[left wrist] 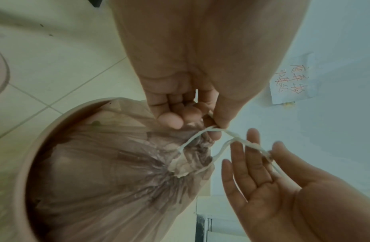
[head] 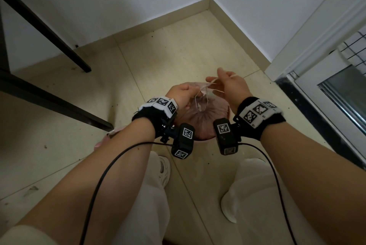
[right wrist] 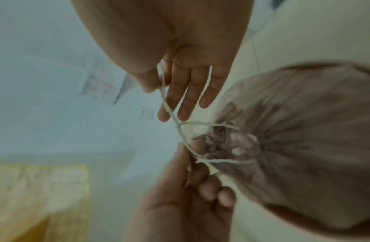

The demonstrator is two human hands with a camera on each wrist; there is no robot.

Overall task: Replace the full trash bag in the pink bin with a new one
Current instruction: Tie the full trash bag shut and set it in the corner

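One pink bin [left wrist: 21, 180] lower left of left-wrist view; one full trash bag [left wrist: 109, 180] inside, mouth gathered. Left hand [left wrist: 196, 65] pinches white drawstring [left wrist: 244, 142]; right hand [left wrist: 273, 188] fingers straight, string across them. Bare floor [head: 178, 50] beyond bin.

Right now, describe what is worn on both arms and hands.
Forearms are bare, no sleeves; the left hand and right hand wear no gloves. Each wrist has a black band topped with white blocks printed with black square codes. A black camera box, also code-marked, is mounted at each wrist, trailing a thin black cable.
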